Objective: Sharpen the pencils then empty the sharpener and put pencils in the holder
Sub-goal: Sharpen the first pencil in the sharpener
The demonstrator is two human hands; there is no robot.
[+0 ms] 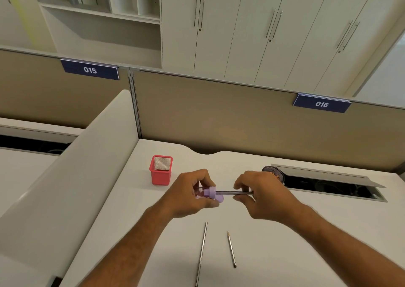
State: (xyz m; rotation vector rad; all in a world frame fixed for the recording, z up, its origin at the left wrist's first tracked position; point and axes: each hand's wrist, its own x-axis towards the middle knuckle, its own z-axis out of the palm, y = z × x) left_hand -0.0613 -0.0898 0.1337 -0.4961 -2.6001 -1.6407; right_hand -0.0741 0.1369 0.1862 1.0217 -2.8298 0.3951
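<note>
two pencils lie on the white counter [306,242] nearest the viewer: a long pencil [201,253] on the left and a short pencil [231,249] on the right, its sharpened tip pointing far. beyond them, above the counter, the left hand [192,196] grips a purple sharpener [209,193], fingers curled round it. the right hand [263,195] pinches a dark pencil [234,192], held level with its tip inside the sharpener. farther left stands a red mesh holder [160,170], upright. a dark mesh object [274,172] sits far right, beside an open cable tray [333,185].
</note>
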